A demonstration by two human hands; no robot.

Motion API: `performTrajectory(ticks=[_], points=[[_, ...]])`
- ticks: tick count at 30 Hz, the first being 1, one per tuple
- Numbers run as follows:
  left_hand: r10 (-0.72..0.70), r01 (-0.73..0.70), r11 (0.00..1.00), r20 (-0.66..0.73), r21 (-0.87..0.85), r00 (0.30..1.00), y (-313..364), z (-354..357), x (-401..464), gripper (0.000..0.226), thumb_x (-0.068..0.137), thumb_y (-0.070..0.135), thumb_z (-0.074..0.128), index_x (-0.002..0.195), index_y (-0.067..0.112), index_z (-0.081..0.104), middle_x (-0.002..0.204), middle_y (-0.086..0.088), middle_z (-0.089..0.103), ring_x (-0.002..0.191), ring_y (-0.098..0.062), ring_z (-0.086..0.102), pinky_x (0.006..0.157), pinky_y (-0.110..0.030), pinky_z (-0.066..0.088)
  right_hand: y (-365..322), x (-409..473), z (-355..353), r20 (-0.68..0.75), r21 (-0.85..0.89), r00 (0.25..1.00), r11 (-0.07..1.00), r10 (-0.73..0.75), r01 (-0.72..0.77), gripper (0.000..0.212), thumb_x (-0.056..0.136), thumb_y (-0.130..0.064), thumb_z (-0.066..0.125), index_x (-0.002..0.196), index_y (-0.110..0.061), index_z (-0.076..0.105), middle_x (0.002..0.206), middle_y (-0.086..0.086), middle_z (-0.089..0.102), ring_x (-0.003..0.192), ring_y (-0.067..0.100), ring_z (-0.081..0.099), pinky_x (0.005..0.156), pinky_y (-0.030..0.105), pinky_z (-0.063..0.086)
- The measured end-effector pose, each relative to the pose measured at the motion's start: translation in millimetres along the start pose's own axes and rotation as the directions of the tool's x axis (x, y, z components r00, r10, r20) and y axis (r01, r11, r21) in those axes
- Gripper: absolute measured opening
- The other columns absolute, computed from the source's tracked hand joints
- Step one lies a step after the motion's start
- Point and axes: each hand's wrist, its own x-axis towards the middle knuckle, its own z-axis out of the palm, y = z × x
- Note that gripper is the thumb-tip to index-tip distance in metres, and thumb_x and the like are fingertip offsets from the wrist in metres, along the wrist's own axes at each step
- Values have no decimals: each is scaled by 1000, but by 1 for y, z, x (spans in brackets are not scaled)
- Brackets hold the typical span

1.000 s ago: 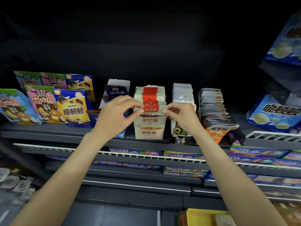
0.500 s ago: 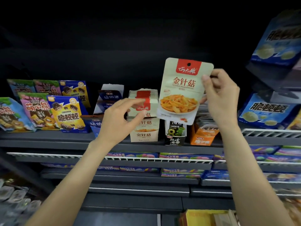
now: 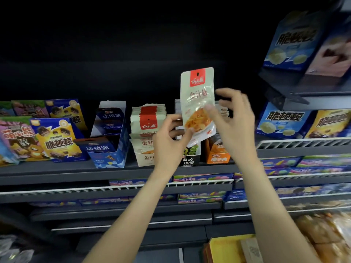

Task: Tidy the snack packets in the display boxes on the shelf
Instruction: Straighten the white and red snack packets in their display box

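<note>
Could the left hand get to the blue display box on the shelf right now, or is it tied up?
Probably not yet: the left hand pinches the lifted packet. The blue display box stands unobstructed to its left.

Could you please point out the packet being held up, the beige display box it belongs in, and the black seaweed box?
Held packet (image 3: pixel 197 95): head view, on its pale upper front.
Beige display box (image 3: pixel 145 157): head view, on its front panel.
Black seaweed box (image 3: pixel 189 161): head view, on its printed front.
</note>
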Motion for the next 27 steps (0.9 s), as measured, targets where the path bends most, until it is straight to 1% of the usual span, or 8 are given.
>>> performTrajectory(ticks=[2, 5, 10, 13, 17, 20, 24, 27], points=[[145, -142, 986, -25, 89, 989, -1, 9, -5, 26, 82, 9, 73, 100, 24, 61, 94, 22, 64, 89, 3, 64, 77, -19, 53, -5, -9, 5, 70, 98, 997, 995, 19, -26, 36, 88, -31, 67, 121, -25, 52, 115, -14, 57, 104, -5, 57, 74, 5, 46], [373, -370, 905, 25, 211, 928, -9, 17, -10, 25, 83, 9, 71, 108, 11, 68, 104, 8, 67, 99, -6, 63, 85, -30, 53, -7, -14, 4, 5, 140, 1000, 990, -11, 10, 26, 92, -20, 63, 115, -26, 52, 104, -22, 59, 96, -11, 60, 74, 5, 45], [470, -506, 763, 193, 402, 862, -16, 18, -10, 47, 83, 37, 70, 124, 14, 64, 122, 0, 60, 114, -13, 52, 98, -20, 40, 7, -11, -10, -43, 140, 999, 990, 1, 5, 18, 100, -11, 48, 116, -14, 54, 98, -15, 68, 92, -2, 66, 71, 18, 53], [481, -524, 706, 221, 476, 849, -20, 13, -6, 51, 81, 39, 69, 125, 14, 62, 125, -1, 58, 115, -15, 48, 98, -20, 37, 16, -5, -21, -36, 191, 997, 980, 61, -53, 19, 100, -10, 47, 114, -21, 51, 102, -7, 70, 94, 5, 67, 72, 24, 54], [458, -503, 713, 219, 488, 862, -22, 6, -1, 53, 82, 40, 65, 128, 16, 59, 126, 0, 56, 117, -14, 47, 96, -33, 45, 29, -1, -34, -40, 266, 986, 953, 165, -148, 21, 100, -9, 47, 113, -24, 52, 102, -5, 71, 95, 12, 68, 78, 36, 56], [469, -506, 714, 207, 484, 859, -20, 6, 1, 51, 83, 40, 64, 127, 14, 59, 125, 0, 58, 116, -13, 49, 94, -32, 45, 31, 1, -39, -40, 294, 979, 939, 199, -179, 23, 100, -9, 47, 111, -28, 52, 106, -2, 71, 98, 16, 67, 86, 45, 55], [458, -493, 716, 201, 494, 866, -19, 8, 1, 54, 84, 43, 62, 129, 13, 57, 127, 1, 59, 118, -12, 49, 99, -23, 37, 30, 0, -40, -46, 306, 975, 932, 218, -195, 23, 100, -8, 47, 112, -26, 52, 103, -4, 72, 98, 16, 67, 85, 48, 55], [402, -470, 735, 245, 489, 882, -14, 12, -2, 66, 82, 54, 59, 134, 14, 53, 134, 1, 55, 124, -12, 46, 104, -24, 34, 24, -5, -37, -52, 311, 977, 933, 209, -183, 21, 100, -9, 47, 115, -23, 52, 101, -3, 72, 96, 15, 68, 81, 44, 57]])
